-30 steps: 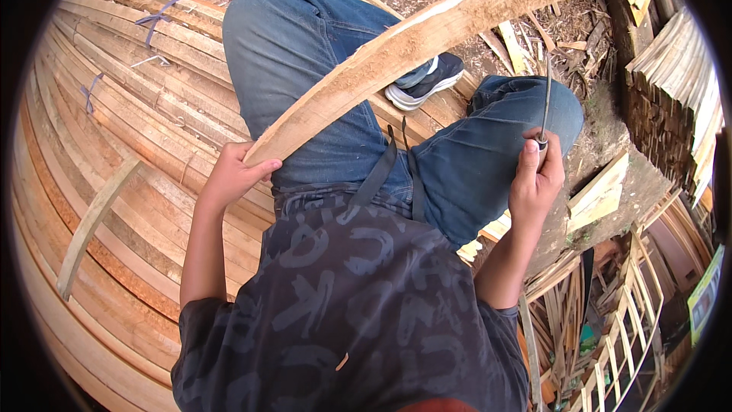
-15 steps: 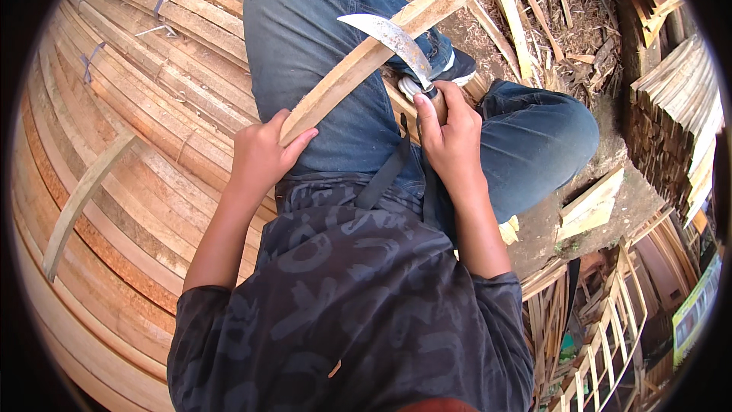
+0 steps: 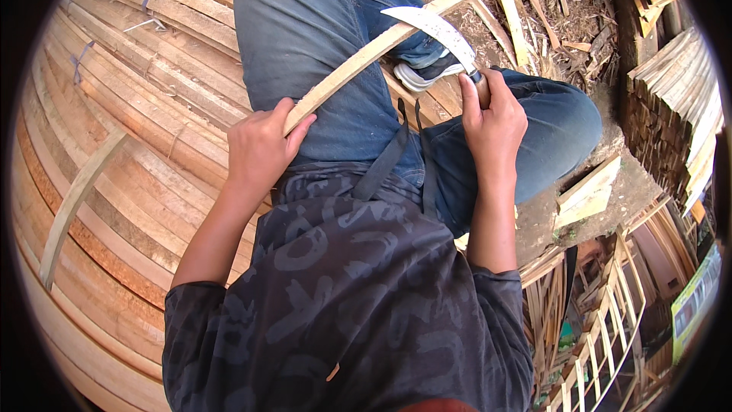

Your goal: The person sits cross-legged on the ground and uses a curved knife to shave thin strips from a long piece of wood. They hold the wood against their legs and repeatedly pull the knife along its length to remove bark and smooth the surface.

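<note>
My left hand (image 3: 263, 143) is closed round the near end of a long wooden strip (image 3: 358, 59), which slants up and away to the far right across my thigh. In my right hand (image 3: 494, 118) is a sickle (image 3: 436, 28), gripped by its short wooden handle. Its curved steel blade lies across the strip around mid-length, point to the left. My fingers partly hide the handle.
Long wooden strips (image 3: 145, 206), some tied in bundles, fill the left side. A loose narrow slat (image 3: 80, 198) lies across them. Shavings and offcuts (image 3: 526, 23) cover the ground ahead. At the right stands a stack of thin wood pieces (image 3: 675, 107), with a wooden lattice (image 3: 602, 358) nearer.
The sickle and my right hand have moved to the right along the strip. The strip has turned to show a narrower face; my left hand still holds its near end.
</note>
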The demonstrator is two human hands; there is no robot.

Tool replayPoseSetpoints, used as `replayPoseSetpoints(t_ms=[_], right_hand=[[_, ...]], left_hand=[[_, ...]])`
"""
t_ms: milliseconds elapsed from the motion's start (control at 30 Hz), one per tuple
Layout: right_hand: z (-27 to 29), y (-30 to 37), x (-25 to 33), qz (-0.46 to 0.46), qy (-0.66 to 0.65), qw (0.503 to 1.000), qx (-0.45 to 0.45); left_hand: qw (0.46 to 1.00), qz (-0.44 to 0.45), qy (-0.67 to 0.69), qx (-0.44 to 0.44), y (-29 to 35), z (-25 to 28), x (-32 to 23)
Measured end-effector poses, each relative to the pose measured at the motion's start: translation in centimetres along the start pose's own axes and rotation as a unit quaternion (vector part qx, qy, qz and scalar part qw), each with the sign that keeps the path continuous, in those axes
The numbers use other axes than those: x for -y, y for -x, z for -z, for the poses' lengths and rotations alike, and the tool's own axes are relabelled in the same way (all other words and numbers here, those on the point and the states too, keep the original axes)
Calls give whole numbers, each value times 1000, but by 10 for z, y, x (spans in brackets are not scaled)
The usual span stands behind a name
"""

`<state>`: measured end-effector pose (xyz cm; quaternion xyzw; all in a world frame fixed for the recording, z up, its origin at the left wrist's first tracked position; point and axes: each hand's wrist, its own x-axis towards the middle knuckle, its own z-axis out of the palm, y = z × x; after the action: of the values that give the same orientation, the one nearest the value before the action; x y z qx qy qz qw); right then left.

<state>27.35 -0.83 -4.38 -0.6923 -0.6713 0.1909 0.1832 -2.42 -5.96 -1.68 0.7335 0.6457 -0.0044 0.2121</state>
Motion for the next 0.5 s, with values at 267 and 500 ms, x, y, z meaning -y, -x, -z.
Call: replayPoseSetpoints(t_ms=[267, 500], right_hand=[[-17, 19, 23, 43, -68, 996, 33], [14, -20, -46, -193, -73, 972, -110]], left_hand=[[999, -30, 3, -43, 3, -12, 7], [995, -61, 5, -74, 6, -16, 16]])
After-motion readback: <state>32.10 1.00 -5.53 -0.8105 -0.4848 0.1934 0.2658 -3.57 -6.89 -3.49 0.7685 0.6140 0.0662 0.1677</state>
